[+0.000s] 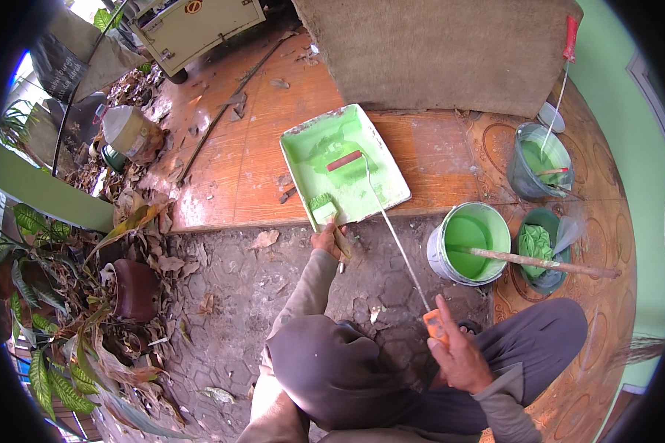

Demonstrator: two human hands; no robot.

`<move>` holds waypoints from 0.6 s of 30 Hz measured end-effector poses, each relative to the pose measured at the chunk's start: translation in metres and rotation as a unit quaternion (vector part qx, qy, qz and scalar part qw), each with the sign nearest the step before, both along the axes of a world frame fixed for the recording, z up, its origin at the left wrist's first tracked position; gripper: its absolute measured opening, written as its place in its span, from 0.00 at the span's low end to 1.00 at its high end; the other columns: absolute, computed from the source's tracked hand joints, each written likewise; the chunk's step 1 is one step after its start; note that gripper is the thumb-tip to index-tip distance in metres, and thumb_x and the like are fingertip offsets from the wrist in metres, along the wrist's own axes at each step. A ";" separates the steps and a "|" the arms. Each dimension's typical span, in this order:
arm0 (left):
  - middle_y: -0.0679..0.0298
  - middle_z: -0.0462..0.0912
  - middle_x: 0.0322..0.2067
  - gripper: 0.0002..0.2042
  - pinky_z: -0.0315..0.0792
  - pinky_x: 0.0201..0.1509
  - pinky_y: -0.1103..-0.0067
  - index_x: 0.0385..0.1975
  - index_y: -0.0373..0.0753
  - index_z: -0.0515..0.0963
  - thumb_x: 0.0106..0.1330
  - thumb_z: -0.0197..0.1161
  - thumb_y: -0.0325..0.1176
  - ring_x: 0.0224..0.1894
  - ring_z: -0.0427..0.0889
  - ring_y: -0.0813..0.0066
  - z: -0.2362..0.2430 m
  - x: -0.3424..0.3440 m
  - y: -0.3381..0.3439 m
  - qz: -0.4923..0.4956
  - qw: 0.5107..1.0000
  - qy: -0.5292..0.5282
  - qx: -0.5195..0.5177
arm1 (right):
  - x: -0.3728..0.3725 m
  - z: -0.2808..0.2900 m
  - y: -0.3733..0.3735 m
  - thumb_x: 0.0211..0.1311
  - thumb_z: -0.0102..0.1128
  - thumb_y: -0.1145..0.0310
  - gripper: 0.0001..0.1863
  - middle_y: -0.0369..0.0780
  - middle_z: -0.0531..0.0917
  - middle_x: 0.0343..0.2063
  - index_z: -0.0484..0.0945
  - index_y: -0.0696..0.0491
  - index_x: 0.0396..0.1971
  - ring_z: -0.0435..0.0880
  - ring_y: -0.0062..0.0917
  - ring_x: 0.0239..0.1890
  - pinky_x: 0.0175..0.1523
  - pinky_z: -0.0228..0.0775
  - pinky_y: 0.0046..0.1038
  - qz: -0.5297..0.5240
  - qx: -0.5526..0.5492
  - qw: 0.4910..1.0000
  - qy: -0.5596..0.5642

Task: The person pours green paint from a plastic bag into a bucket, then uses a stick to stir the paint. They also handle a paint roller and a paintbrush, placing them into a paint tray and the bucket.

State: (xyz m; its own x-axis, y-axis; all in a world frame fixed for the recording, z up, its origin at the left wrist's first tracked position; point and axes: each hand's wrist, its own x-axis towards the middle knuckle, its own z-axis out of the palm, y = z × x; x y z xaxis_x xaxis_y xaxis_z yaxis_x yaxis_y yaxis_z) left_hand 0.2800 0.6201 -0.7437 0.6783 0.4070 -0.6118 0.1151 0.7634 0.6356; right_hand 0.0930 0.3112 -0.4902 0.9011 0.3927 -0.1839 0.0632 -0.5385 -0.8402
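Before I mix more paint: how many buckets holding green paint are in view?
3. One white bucket with a stick across it sits right of the paint tray; a dark one is beside it; a third stands farther back. Others may be hidden.

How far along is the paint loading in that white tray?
Done: the white plastic tray is coated with green paint. In hand: left hand dips a paintbrush at its edge; right hand holds the long-handled roller lying in it. Left: lifting either tool out.

I see an orange tiled floor (421, 159) carrying a paint tray (345, 166), three paint buckets and a brown mat (436, 52). Below its edge, grey paving (273, 295) holds dry leaves.
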 end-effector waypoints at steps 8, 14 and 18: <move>0.61 0.73 0.47 0.28 0.66 0.49 0.62 0.56 0.40 0.61 0.62 0.66 0.43 0.47 0.75 0.68 -0.015 -0.035 0.016 -0.069 0.982 0.141 0.106 | -0.030 -0.083 0.027 0.62 0.52 0.61 0.36 0.57 0.82 0.33 0.50 0.56 0.66 0.81 0.55 0.33 0.41 0.70 0.49 -0.043 -0.109 0.987 0.115; 0.55 0.71 0.51 0.26 0.67 0.54 0.69 0.58 0.33 0.60 0.63 0.60 0.36 0.52 0.71 0.67 0.012 -0.056 0.044 -0.040 0.945 0.139 0.294 | -0.028 -0.140 0.041 0.58 0.58 0.56 0.28 0.55 0.79 0.41 0.65 0.59 0.52 0.80 0.50 0.43 0.47 0.69 0.43 -0.137 -0.038 0.954 0.263; 0.54 0.72 0.51 0.25 0.67 0.57 0.74 0.58 0.32 0.62 0.64 0.59 0.33 0.52 0.73 0.67 0.076 -0.040 0.051 -0.048 0.934 0.039 0.351 | -0.031 -0.165 0.038 0.57 0.58 0.56 0.26 0.56 0.76 0.46 0.67 0.59 0.48 0.74 0.50 0.53 0.54 0.65 0.43 -0.148 -0.090 0.946 0.273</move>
State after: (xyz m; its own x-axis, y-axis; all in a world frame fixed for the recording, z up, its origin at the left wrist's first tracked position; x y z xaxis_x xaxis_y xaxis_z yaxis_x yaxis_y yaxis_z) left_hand 0.2404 0.6715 -0.6674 0.6975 0.6658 -0.2650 0.2280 0.1444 0.9629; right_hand 0.0622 0.3494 -0.6554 0.7178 0.0563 -0.6940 -0.5299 -0.6024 -0.5970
